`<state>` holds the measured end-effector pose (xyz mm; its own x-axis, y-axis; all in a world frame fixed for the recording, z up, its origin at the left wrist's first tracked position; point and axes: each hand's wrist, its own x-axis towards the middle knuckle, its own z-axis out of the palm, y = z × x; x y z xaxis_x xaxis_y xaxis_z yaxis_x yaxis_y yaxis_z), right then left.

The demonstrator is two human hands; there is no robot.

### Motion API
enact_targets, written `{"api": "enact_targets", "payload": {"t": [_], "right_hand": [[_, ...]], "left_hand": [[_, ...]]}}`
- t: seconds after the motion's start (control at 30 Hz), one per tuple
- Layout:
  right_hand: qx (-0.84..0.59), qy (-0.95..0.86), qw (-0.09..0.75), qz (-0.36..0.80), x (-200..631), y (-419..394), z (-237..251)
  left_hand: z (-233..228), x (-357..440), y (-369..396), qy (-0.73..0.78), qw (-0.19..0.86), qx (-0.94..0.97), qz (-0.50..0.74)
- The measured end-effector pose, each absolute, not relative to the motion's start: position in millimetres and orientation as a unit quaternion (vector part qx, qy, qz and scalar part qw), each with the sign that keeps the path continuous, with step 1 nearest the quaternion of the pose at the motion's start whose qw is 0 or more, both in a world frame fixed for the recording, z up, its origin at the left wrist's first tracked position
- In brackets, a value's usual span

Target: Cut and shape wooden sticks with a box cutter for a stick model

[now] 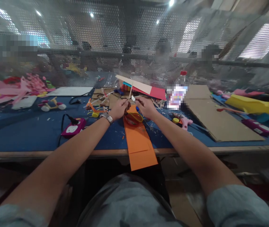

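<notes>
My left hand (pixel 119 108), with a watch on its wrist, pinches a thin wooden stick (pixel 130 91) that stands upright above the table. My right hand (pixel 146 106) meets it from the right and grips a small white piece (pixel 133 98) at the stick. Both hands hover over a long orange paper sheet (pixel 139 140) that hangs over the table's front edge. Red-and-yellow-handled scissors (pixel 134 118) lie on the orange sheet just below my hands.
A pink device with a black cable (pixel 74 127) lies left on the blue table (pixel 30 132). A pink glue gun (pixel 184 122) and cardboard sheets (pixel 216 118) lie right. Yellow foam (pixel 255 105), a plastic bottle (pixel 180 91) and a perforated screen (pixel 125 47) stand behind.
</notes>
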<state>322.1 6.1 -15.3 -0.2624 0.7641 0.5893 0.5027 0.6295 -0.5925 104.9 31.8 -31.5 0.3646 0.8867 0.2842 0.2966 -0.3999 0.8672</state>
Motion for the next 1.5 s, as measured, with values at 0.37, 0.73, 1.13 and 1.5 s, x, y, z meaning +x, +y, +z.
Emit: {"api": "enact_targets", "payload": {"t": [0.37, 0.73, 1.13, 1.5], "right_hand": [[-0.398, -0.707, 0.555, 0.184, 322.7, 8.6, -14.3], [-0.373, -0.596, 0.649, 0.291, 324.5, 21.7, -11.6], [-0.39, -0.613, 0.627, 0.282, 322.3, 13.4, -11.4], [-0.395, -0.644, 0.601, 0.26, 318.5, 4.7, -8.2]], "left_hand": [[-29.2, 105.3, 28.0, 0.366, 0.422, 0.747, 0.359], [-28.3, 106.1, 31.6, 0.388, 0.458, 0.662, 0.448], [-19.3, 108.8, 30.8, 0.376, 0.491, 0.561, 0.55], [-16.7, 114.0, 19.3, 0.357, 0.5, 0.571, 0.545]]}}
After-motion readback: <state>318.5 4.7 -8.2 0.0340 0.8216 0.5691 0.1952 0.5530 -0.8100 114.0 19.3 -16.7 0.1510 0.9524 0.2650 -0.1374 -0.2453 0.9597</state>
